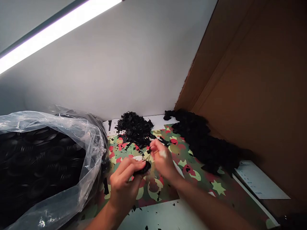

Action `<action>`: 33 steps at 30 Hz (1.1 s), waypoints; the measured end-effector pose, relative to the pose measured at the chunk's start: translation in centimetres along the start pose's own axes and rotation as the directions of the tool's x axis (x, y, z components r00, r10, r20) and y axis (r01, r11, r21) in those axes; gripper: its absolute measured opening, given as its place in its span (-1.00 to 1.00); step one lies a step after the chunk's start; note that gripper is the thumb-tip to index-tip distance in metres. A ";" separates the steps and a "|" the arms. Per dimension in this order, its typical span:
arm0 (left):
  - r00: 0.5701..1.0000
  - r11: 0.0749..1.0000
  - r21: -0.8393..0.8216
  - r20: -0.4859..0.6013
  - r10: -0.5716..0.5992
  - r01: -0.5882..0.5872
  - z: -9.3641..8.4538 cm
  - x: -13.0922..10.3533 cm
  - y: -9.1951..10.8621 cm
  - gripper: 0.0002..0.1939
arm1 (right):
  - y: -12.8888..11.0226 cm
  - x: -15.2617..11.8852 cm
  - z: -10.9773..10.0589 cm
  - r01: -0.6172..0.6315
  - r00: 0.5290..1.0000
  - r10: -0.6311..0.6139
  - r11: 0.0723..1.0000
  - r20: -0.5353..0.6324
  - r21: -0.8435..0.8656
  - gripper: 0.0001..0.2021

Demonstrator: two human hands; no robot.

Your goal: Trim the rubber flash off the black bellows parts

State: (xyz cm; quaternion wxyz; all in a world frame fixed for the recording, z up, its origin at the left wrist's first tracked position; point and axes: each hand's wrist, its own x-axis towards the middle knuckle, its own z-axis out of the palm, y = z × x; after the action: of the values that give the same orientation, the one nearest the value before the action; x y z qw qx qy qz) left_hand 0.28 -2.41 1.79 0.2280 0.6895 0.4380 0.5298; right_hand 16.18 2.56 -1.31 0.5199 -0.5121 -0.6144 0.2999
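Note:
My left hand [127,177] is closed around a small black rounded part [144,168], with the thumb pressed on top of it. Just above and to the right, my right hand [162,157] pinches a thin dark strip [148,156] that stretches up from the part. Its fingertips partly hide the strip's upper end. Beyond the hands lies a heap of black shredded scraps [134,127]. At the left, a clear plastic bag [94,159] stands open, filled with many black ring-shaped pieces [43,163].
A long pile of soft-looking black pieces [206,143] runs along the cardboard wall [259,80] at right. A printed white card [262,181] lies beside it. The camouflage-patterned sheet [218,188] covers the work surface, dotted with black crumbs. A tube light [59,30] hangs above.

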 end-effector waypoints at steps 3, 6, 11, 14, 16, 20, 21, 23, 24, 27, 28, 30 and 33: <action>0.995 0.986 -0.131 0.014 -0.104 0.105 -0.4 0.0 -0.1 -0.79 | 1.6 1.2 -1.3 -0.073 0.995 0.074 0.997 0.068 -0.020 -0.74; 0.950 0.934 -0.175 0.066 -0.304 0.311 -0.7 0.4 -0.6 -0.74 | 2.0 1.3 -2.2 -0.054 0.976 0.061 0.998 0.209 -0.042 -0.72; 0.897 0.873 -0.208 0.093 -0.432 0.442 -0.9 0.8 -1.0 -0.77 | 0.6 0.5 -2.8 0.027 0.962 -0.020 0.999 0.273 -0.020 -0.84; 0.892 0.867 -0.213 0.087 -0.443 0.451 -0.8 0.9 -1.0 -0.84 | -0.8 -0.1 -2.7 0.050 0.981 -0.063 0.996 0.184 0.072 -0.76; 0.888 0.856 -0.240 0.098 -0.448 0.458 -0.8 0.9 -1.1 -0.89 | -1.7 -0.6 -2.5 0.081 0.979 -0.103 0.988 0.176 0.128 -0.79; 0.892 0.850 -0.272 0.104 -0.441 0.451 -0.8 0.8 -1.3 -0.93 | -2.8 -1.7 -2.1 0.221 0.954 -0.237 0.970 0.182 0.105 -0.88; 0.896 0.856 -0.266 0.103 -0.432 0.443 -0.8 0.8 -1.3 -0.94 | -2.9 -1.8 -2.0 0.288 0.940 -0.298 0.954 0.167 0.078 -0.86; 0.908 0.875 -0.242 0.102 -0.407 0.420 -0.8 0.8 -1.2 -0.95 | -3.0 -2.0 -1.9 0.435 0.888 -0.432 0.900 0.156 0.018 -0.80; 0.912 0.884 -0.225 0.105 -0.397 0.411 -0.8 0.8 -1.2 -0.95 | -2.9 -2.1 -1.9 0.495 0.858 -0.487 0.869 0.164 -0.011 -0.78; 0.918 0.901 -0.182 0.113 -0.379 0.394 -0.8 0.9 -1.0 -0.97 | -2.9 -2.2 -1.9 0.590 0.801 -0.569 0.803 0.187 -0.085 -0.76; 0.920 0.903 -0.178 0.113 -0.377 0.391 -0.9 0.9 -0.9 -0.97 | -2.9 -2.2 -1.9 0.591 0.803 -0.572 0.801 0.168 -0.098 -0.78; 0.921 0.904 -0.182 0.107 -0.374 0.388 -0.9 0.9 -0.9 -0.98 | -3.1 -2.3 -2.2 0.533 0.845 -0.525 0.841 0.100 -0.090 -0.77; 0.918 0.896 -0.200 0.102 -0.384 0.397 -1.0 0.9 -1.0 -0.96 | -3.3 -2.1 -2.9 0.368 0.930 -0.368 0.930 0.000 0.013 -0.47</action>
State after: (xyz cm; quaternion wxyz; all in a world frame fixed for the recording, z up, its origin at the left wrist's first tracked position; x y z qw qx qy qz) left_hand -0.98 -1.29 1.84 0.4163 0.5741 0.5001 0.4969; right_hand 17.70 -0.88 1.75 0.5695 -0.3840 -0.6982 0.2019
